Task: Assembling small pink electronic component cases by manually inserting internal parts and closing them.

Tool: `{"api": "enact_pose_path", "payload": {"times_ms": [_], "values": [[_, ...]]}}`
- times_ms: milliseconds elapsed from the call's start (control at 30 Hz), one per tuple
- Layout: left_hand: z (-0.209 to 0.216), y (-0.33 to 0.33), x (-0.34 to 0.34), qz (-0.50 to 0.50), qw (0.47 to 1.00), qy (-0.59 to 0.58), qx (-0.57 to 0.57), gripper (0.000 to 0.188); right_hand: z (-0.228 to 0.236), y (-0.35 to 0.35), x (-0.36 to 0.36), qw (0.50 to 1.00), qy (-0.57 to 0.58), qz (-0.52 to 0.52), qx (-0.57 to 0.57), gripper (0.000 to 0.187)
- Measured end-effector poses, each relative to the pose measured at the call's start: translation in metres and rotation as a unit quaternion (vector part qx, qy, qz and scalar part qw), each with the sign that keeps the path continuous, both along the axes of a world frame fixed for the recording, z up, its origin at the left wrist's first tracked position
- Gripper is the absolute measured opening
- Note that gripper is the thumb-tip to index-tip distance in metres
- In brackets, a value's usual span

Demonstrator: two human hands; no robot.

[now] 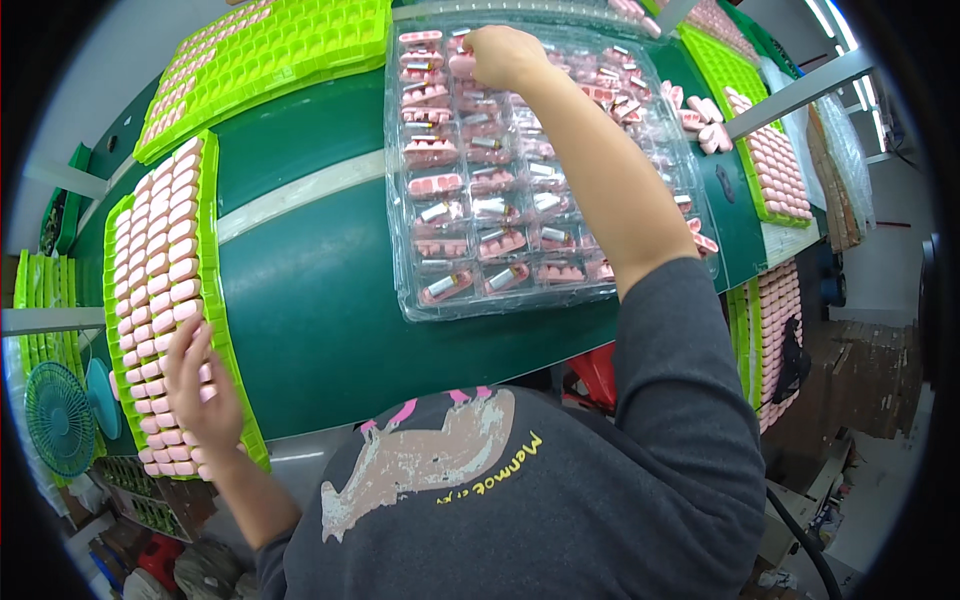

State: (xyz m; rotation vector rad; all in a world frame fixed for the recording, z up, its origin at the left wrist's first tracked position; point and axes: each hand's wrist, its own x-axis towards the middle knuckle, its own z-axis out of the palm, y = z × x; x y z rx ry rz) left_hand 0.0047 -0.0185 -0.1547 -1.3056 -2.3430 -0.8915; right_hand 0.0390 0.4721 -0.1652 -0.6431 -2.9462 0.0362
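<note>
My right hand (507,58) reaches to the far left part of a clear plastic tray (408,285) with many compartments. Its fingers are closed on a rounded pink piece (463,66); the fingertips are partly hidden. Most compartments hold pink toothed pieces, many beside a small silver cylinder (445,285) that looks like a battery. On the left, my left hand (205,390) is over a lime-green tray (212,190) filled with rows of oblong pink pieces (158,292). Its fingers are stretched out and slightly blurred, with no piece clearly gripped.
Another lime-green tray (300,62), partly filled, lies at the far left of the green table (300,330). Loose pink pieces (712,138) lie right of the clear tray, beside a third green tray (745,150). A metal post (800,95) crosses there. A green fan (60,415) stands far left.
</note>
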Motion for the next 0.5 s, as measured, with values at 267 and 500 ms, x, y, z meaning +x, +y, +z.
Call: {"api": "enact_pose_path", "payload": {"times_ms": [267, 500], "values": [[-0.018, 0.084, 0.036, -0.143, 0.982, -0.114, 0.047, 0.025, 0.008, -0.010, -0.004, 0.999, -0.012, -0.053, -0.009, 0.024], [-0.036, 0.116, 0.046, -0.182, 0.820, -0.512, 0.179, 0.027, 0.040, -0.114, 0.074, 0.902, 0.311, 0.281, -0.105, 0.020]]}}
